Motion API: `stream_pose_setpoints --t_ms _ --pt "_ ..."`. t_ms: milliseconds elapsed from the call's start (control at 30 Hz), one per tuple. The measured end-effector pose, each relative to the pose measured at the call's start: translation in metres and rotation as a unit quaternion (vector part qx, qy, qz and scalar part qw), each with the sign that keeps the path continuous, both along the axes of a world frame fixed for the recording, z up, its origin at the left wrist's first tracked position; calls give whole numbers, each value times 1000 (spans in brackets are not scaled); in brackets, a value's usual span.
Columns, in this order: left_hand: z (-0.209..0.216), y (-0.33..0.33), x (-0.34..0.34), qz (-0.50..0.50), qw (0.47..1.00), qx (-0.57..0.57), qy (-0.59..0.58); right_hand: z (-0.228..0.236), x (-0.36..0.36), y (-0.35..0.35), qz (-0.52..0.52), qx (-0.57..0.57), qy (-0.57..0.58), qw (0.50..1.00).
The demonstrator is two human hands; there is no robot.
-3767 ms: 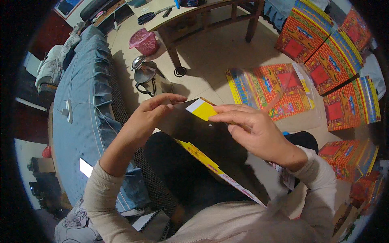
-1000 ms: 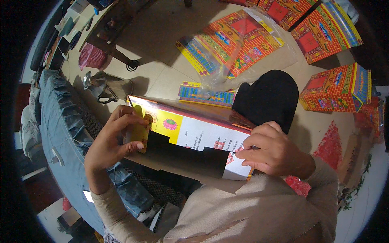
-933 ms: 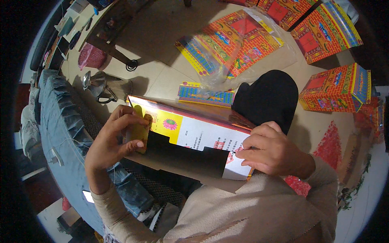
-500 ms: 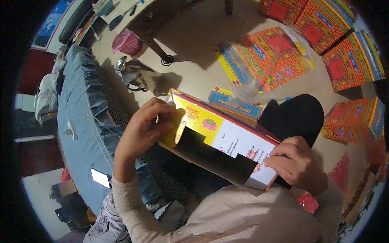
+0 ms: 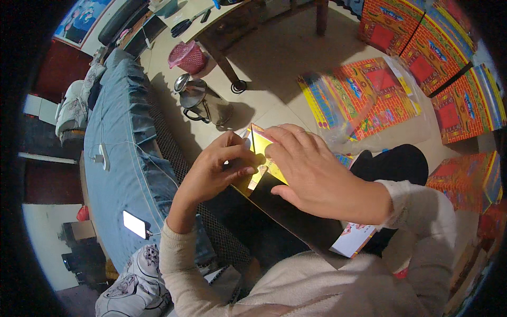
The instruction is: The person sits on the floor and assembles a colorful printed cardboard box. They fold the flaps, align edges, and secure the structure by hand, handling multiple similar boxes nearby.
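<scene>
Across my lap lies a cardboard box (image 5: 346, 241) with a yellow and white printed panel and a dark, cut-out opening along its near side. At its yellow far-left end my left hand (image 5: 217, 170) is closed, with thumb and fingertips at the edge of a yellow flap. My right hand (image 5: 317, 171) reaches across the box and covers much of the printed panel. Its fingertips press at the same corner, close to the left fingers, while the thumb rests by the opening's edge. The fingertips partly hide the corner.
A metal jug (image 5: 203, 103) and pink basket (image 5: 188, 57) stand on the floor beyond the box. Brick-patterned cartons (image 5: 451, 111) stand at the right; flat printed cardboard (image 5: 364, 90) lies under clear plastic. Left is a blue-covered sofa (image 5: 113, 174) with a lit phone (image 5: 135, 224).
My right hand has left the box's right end and moved left to the yellow corner beside my left hand. The view has shifted, so surroundings sit further right and lower.
</scene>
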State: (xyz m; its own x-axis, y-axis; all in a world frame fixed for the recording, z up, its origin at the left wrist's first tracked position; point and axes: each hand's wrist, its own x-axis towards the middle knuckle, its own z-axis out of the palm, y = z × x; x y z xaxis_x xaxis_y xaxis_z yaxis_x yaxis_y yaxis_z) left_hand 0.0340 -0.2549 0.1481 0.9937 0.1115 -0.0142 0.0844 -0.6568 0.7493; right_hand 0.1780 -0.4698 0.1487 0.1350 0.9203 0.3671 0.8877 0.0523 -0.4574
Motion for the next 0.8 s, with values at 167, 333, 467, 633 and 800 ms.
stream_pose_setpoints --t_ms 167,333,467,633,800 --pt "-4 5 2 -17 1000 3 -14 -15 -1 16 -13 -31 -96 995" --pt "-11 14 3 -50 998 -23 -31 -13 -2 19 -22 -30 -14 999" --pt "-13 18 8 -66 997 -20 -27 -14 -3 18 -33 -14 3 999" --pt "-15 21 11 -96 995 -10 -39 -13 -4 19 -36 -24 6 999" --pt "-9 14 14 -77 997 5 -22 -15 -4 19 -31 -20 2 999"
